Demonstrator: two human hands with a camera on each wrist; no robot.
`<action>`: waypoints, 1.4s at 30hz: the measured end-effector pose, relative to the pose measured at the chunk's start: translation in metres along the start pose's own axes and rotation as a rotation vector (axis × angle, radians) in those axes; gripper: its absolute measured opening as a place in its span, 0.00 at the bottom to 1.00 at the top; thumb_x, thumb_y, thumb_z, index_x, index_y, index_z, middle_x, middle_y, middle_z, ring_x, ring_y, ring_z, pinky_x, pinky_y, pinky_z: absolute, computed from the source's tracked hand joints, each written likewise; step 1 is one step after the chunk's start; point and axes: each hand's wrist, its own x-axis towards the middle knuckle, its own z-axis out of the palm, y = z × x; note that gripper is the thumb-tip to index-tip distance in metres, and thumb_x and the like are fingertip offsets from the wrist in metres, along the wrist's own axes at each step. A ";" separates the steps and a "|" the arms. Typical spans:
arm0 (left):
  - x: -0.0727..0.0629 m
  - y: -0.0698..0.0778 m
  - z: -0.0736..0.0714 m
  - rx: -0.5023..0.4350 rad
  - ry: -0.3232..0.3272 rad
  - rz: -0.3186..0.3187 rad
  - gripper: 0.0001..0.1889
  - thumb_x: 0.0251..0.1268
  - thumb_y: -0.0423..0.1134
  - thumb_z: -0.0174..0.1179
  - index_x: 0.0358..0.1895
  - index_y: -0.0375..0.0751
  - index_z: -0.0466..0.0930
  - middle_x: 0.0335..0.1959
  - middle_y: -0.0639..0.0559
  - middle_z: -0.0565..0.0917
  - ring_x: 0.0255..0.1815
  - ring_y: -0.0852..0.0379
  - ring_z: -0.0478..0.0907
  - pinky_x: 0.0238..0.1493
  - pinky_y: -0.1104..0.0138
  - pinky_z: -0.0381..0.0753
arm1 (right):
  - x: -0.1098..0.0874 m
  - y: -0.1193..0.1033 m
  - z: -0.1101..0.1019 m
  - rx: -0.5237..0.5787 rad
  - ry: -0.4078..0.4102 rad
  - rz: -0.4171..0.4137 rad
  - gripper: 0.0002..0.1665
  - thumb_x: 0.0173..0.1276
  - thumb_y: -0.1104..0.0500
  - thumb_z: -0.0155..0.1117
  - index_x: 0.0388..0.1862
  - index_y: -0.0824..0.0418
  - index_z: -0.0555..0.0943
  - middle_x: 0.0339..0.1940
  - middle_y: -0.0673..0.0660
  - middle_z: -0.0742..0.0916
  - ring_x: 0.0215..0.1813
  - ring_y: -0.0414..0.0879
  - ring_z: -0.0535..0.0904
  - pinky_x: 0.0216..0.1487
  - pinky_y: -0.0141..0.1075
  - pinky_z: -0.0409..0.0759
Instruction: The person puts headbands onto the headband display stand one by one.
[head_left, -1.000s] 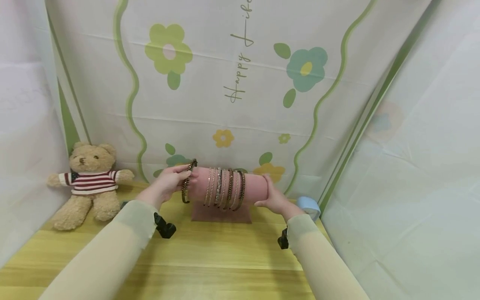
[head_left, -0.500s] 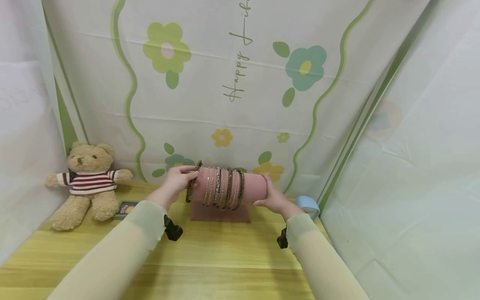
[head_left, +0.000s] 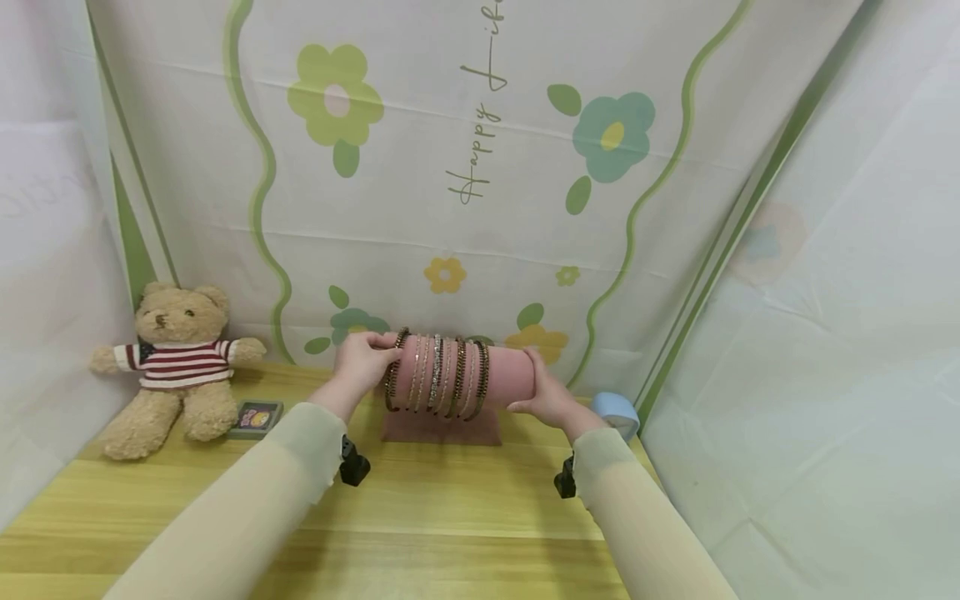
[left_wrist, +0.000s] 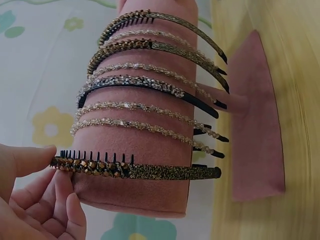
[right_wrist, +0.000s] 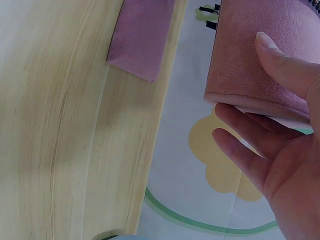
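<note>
A pink velvet headband stand [head_left: 512, 375] has a horizontal roll on a flat foot, with several beaded headbands [left_wrist: 135, 86] side by side round the roll. Thumb and fingers of my left hand [head_left: 362, 365] pinch the beaded end of a dark gold headband [left_wrist: 170, 172]. That headband lies across the roll near its left end, apart from the others, its small comb teeth showing in the left wrist view. My right hand [head_left: 551, 398] holds the roll's right end, thumb on the velvet and fingers at the end rim. The roll hides part of those fingers.
A teddy bear [head_left: 183, 367] in a striped sweater sits at the back left of the wooden table [head_left: 450, 517]. Beside it lies a small dark box [head_left: 257, 418]. A light blue round object [head_left: 617, 412] stands right of the stand. Printed cloth [head_left: 480, 233] hangs behind.
My left hand has moved right, bringing the dark gold headband from the roll's left end further onto it. The small box beside the bear has come into view. My right hand stays in place.
</note>
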 end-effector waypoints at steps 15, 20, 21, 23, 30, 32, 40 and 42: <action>-0.001 0.002 0.008 0.103 0.005 0.056 0.10 0.65 0.39 0.65 0.46 0.38 0.81 0.44 0.42 0.83 0.47 0.45 0.78 0.48 0.54 0.79 | -0.003 -0.001 -0.003 0.011 0.002 0.002 0.69 0.51 0.56 0.82 0.80 0.40 0.43 0.75 0.67 0.64 0.68 0.65 0.67 0.66 0.60 0.66; 0.000 0.003 0.011 0.105 0.011 0.064 0.10 0.66 0.39 0.64 0.45 0.39 0.81 0.44 0.43 0.83 0.46 0.45 0.79 0.49 0.55 0.79 | -0.004 0.000 -0.003 0.000 0.004 0.008 0.70 0.52 0.55 0.82 0.80 0.39 0.42 0.75 0.67 0.64 0.68 0.65 0.67 0.66 0.60 0.67; 0.000 0.004 0.012 0.104 0.013 0.065 0.10 0.66 0.39 0.64 0.45 0.39 0.81 0.44 0.43 0.83 0.46 0.45 0.79 0.49 0.55 0.79 | -0.004 0.000 -0.004 -0.001 0.004 0.007 0.70 0.52 0.55 0.82 0.80 0.39 0.42 0.75 0.67 0.64 0.68 0.65 0.67 0.65 0.60 0.67; 0.000 0.005 0.014 0.098 0.016 0.068 0.10 0.66 0.39 0.64 0.46 0.39 0.82 0.45 0.43 0.83 0.47 0.46 0.79 0.50 0.54 0.79 | -0.004 0.000 -0.004 0.002 0.005 0.009 0.70 0.52 0.55 0.82 0.80 0.39 0.42 0.75 0.67 0.64 0.68 0.65 0.68 0.65 0.60 0.67; -0.001 0.008 0.017 0.066 0.031 0.060 0.09 0.66 0.37 0.64 0.44 0.37 0.83 0.46 0.43 0.84 0.48 0.46 0.79 0.51 0.55 0.78 | -0.004 0.001 -0.004 0.010 0.004 0.025 0.70 0.52 0.55 0.82 0.80 0.37 0.42 0.75 0.66 0.64 0.67 0.64 0.68 0.65 0.58 0.68; -0.001 0.008 0.017 0.076 0.031 0.062 0.08 0.66 0.38 0.64 0.44 0.37 0.83 0.46 0.44 0.84 0.47 0.46 0.79 0.50 0.55 0.78 | -0.004 0.001 -0.004 0.007 0.007 0.019 0.69 0.52 0.55 0.82 0.80 0.38 0.42 0.74 0.67 0.64 0.67 0.64 0.69 0.65 0.59 0.68; -0.001 0.005 0.013 0.124 0.020 0.061 0.09 0.68 0.41 0.64 0.43 0.39 0.83 0.49 0.45 0.84 0.48 0.46 0.78 0.50 0.54 0.78 | -0.005 -0.007 -0.004 0.001 -0.012 0.014 0.69 0.53 0.57 0.81 0.80 0.42 0.41 0.73 0.69 0.65 0.67 0.65 0.69 0.66 0.58 0.67; -0.002 0.004 0.011 0.123 0.010 0.063 0.11 0.68 0.43 0.64 0.44 0.39 0.82 0.51 0.45 0.83 0.50 0.46 0.78 0.51 0.54 0.78 | -0.005 -0.008 -0.003 0.011 -0.020 0.018 0.72 0.54 0.58 0.81 0.81 0.44 0.37 0.74 0.70 0.64 0.68 0.65 0.68 0.67 0.58 0.67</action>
